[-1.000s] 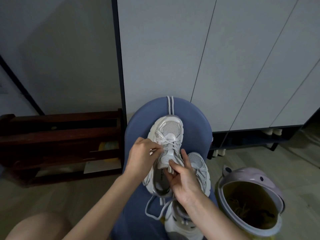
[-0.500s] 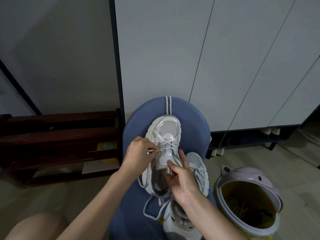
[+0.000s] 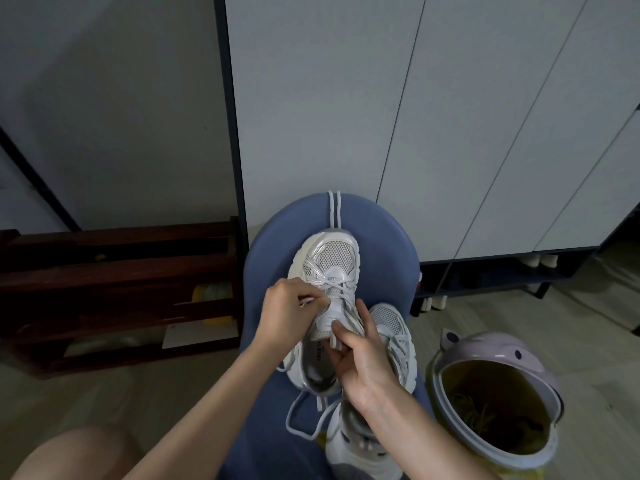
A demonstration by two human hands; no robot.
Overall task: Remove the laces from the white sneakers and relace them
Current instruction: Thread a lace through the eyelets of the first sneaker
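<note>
On the blue stool [image 3: 391,258], the white sneaker [image 3: 329,289] is steadied at its tongue, pinched by the right hand [image 3: 363,355]. A lace end [image 3: 313,301] is pinched by the left hand [image 3: 287,313] at nine o'clock of the eyelets (barely shifted since a second ago), so threading is judged mid-way.

One white mesh-toed sneaker [image 3: 329,271] lay toe-away on the blue seat [image 3: 388,244], its white lace [image 3: 341,292] crossed through the upper eyelets with loose ends trailing off the heel, while a second white sneaker [image 3: 391,327] lay just beside it to the right.
</note>
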